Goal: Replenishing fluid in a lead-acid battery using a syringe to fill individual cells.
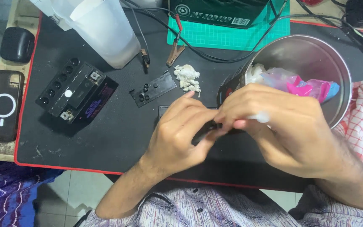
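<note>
My left hand (180,132) and my right hand (280,126) meet over the black mat (106,138), fingertips pinched together on a small dark part (210,126) that the fingers mostly hide. A bit of white material shows under my right fingers. Just beyond the hands lie a black strip with caps (153,88) and a clump of white tissue (187,77). A small black battery (75,91) with open cell holes sits to the left.
A steel bowl (316,52) holding plastic bags stands at the right. A translucent jug (101,29), clip leads (175,52), a green cutting mat (232,38) and a dark box lie at the back. A phone (1,105) and a black case (17,44) rest at the left.
</note>
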